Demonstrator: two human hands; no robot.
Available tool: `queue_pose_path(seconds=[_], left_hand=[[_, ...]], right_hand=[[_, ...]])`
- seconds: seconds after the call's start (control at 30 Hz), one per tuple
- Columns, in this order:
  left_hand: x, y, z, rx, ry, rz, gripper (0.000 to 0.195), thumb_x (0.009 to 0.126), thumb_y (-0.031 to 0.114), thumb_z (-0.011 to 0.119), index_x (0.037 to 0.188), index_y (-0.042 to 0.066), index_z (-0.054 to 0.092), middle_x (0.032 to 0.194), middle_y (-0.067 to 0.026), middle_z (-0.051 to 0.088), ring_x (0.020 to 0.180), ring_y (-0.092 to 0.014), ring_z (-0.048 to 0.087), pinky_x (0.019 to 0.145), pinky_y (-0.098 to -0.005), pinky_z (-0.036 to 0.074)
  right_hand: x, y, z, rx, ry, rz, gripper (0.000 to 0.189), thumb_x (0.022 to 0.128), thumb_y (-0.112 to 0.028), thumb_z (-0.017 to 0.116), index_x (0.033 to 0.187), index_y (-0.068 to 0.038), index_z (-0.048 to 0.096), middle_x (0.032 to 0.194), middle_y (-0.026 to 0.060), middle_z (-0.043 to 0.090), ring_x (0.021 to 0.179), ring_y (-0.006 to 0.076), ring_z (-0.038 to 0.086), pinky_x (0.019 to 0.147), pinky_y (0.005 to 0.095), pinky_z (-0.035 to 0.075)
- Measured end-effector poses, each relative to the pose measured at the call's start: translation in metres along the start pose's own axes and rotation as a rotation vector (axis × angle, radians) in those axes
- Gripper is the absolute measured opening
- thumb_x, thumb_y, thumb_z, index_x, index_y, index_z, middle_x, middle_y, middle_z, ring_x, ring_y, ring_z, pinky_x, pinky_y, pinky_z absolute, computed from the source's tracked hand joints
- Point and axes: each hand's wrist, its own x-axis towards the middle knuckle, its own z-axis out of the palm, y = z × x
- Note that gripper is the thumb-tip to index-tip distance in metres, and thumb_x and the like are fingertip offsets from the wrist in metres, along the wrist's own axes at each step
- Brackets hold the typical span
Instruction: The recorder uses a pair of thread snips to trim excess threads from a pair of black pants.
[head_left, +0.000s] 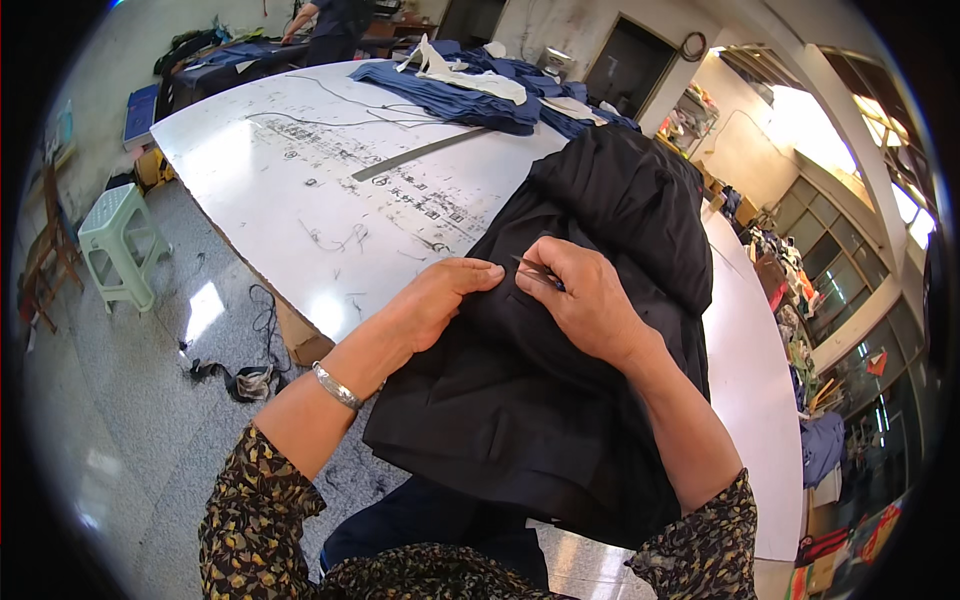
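Observation:
A black cloth garment (540, 390) hangs over the near edge of the white table (300, 202) and bunches up further back. My left hand (442, 296) pinches the cloth near its left side, thumb on top and fingers underneath. In my right hand (574, 289) is a small dark metal tool (534, 265), perhaps thread snips, with its pointed tip towards my left thumb. The fingers hide most of the tool. Both hands are close together over the garment, a small gap between them.
A long flat strip (420, 154), loose threads and stamped marks lie on the table. Blue folded fabric (457, 94) with white pieces is piled at its far end. A pale green plastic stool (120, 240) stands at left. Another person (334, 30) is at the back.

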Motion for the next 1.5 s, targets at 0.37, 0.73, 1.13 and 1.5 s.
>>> queue_pose_path(seconds=[0.37, 0.73, 1.13, 1.5], left_hand=[[-0.016, 0.007, 0.021, 0.892, 0.297, 0.905, 0.011, 0.082, 0.007, 0.073, 0.091, 0.004, 0.067, 0.082, -0.0056, 0.059, 0.076, -0.021, 0.057, 0.070, -0.0316, 0.046], [-0.010, 0.001, 0.011, 0.611, 0.232, 0.618, 0.014, 0.091, 0.014, 0.067, 0.091, 0.001, 0.064, 0.078, -0.0039, 0.063, 0.072, -0.013, 0.058, 0.067, -0.0277, 0.047], [-0.018, 0.013, 0.023, 0.799, 0.181, 0.841, 0.016, 0.089, 0.013, 0.071, 0.099, 0.001, 0.068, 0.079, -0.0022, 0.058, 0.070, -0.012, 0.055, 0.065, -0.0276, 0.045], [-0.010, 0.008, 0.024, 0.878, 0.235, 0.892, 0.011, 0.085, 0.005, 0.071, 0.084, 0.001, 0.062, 0.079, -0.0107, 0.063, 0.072, -0.027, 0.061, 0.065, -0.0361, 0.047]], right_hand=[[0.001, 0.002, 0.002, 0.304, -0.007, 0.310, 0.027, 0.092, -0.026, 0.066, 0.090, 0.001, 0.064, 0.080, 0.0138, 0.067, 0.074, 0.0243, 0.062, 0.071, 0.0354, 0.047], [-0.019, -0.008, -0.038, -0.001, -0.213, 0.225, 0.033, 0.094, -0.029, 0.056, 0.117, -0.005, 0.053, 0.113, 0.0133, 0.063, 0.107, 0.0272, 0.061, 0.094, 0.0377, 0.045], [-0.033, 0.010, -0.039, 0.154, -0.055, 0.200, 0.028, 0.094, -0.023, 0.064, 0.115, -0.004, 0.059, 0.108, 0.0126, 0.068, 0.103, 0.0280, 0.065, 0.089, 0.0359, 0.048], [-0.032, -0.002, -0.038, -0.026, -0.085, 0.173, 0.025, 0.087, -0.023, 0.069, 0.104, -0.005, 0.063, 0.097, 0.0109, 0.070, 0.092, 0.0305, 0.067, 0.080, 0.0382, 0.049]])
